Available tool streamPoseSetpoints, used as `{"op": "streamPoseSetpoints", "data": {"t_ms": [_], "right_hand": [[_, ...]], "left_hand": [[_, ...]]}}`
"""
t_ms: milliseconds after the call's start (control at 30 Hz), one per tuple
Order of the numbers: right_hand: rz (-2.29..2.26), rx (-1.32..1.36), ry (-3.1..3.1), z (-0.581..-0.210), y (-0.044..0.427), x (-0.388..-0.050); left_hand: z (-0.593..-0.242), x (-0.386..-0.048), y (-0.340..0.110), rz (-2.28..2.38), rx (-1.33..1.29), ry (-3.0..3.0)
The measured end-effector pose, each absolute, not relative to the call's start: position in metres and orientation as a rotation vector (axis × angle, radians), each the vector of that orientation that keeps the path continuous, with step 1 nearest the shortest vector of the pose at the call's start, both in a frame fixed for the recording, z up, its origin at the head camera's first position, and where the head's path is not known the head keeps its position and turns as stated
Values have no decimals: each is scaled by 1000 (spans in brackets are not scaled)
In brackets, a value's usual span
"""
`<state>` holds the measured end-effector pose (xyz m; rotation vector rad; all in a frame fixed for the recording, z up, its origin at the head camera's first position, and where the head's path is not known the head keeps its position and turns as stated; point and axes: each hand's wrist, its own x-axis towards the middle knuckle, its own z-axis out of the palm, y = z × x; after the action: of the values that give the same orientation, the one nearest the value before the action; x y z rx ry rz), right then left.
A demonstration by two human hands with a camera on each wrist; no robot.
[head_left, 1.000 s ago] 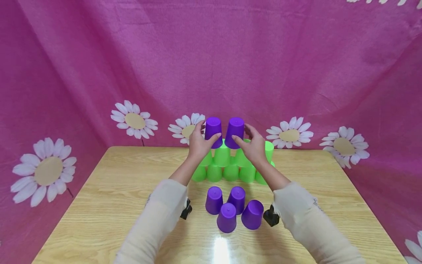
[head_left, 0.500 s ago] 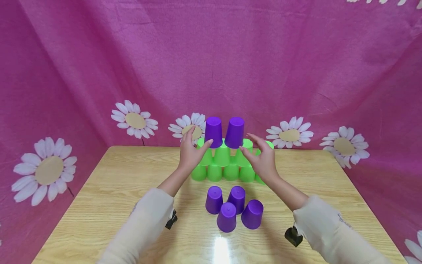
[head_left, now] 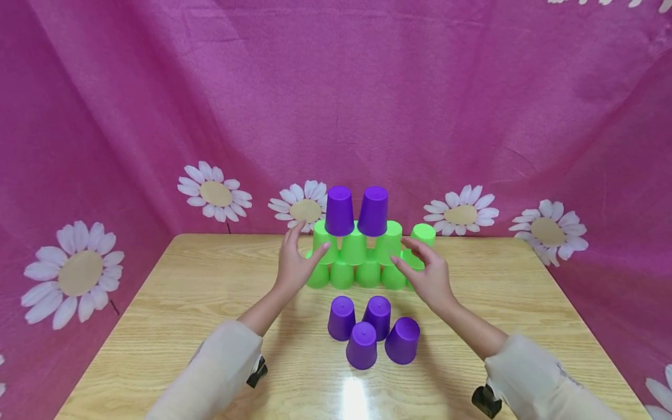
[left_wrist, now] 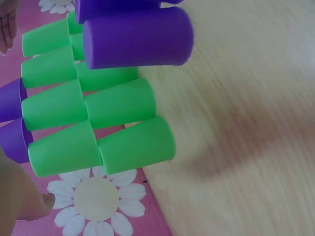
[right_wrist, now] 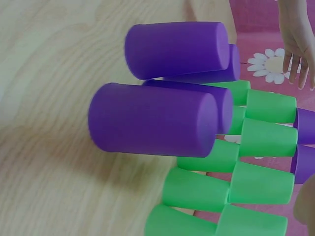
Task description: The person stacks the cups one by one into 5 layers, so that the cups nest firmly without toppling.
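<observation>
Upside-down green cups [head_left: 354, 248] stand in two stacked rows. On the upper row rest two upside-down purple cups, a left one [head_left: 339, 211] and a right one [head_left: 374, 211], slightly apart. My left hand [head_left: 294, 262] hovers at the stack's left side, thumb and fingers spread, holding nothing. Over at the right side, my right hand [head_left: 430, 277] has its fingers loosely bent, also holding nothing, and covers part of the right-end green cups. Nearer me, several more purple cups [head_left: 361, 346] stand upside down on the table; the right wrist view shows these purple cups [right_wrist: 152, 120] close up.
The wooden table [head_left: 210, 291] reaches back to a pink cloth [head_left: 336, 105] with printed daisies. Black wrist cameras hang under both sleeves, one on the left [head_left: 257, 371] and one on the right [head_left: 486, 401].
Both hands have let go of the two upper purple cups, spread apart sideways and drawn back lower toward me. Those cups stay standing on the green ones.
</observation>
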<state>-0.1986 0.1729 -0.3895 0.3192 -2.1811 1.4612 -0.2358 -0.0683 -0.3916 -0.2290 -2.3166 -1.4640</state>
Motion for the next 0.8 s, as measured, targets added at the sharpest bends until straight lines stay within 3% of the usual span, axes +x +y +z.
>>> {"op": "streamPoseSetpoints", "data": {"t_ms": [800], "right_hand": [[1542, 434, -2313, -425, 190, -162]], "left_hand": [[-435, -194, -70, -1648, -351, -2423]]}}
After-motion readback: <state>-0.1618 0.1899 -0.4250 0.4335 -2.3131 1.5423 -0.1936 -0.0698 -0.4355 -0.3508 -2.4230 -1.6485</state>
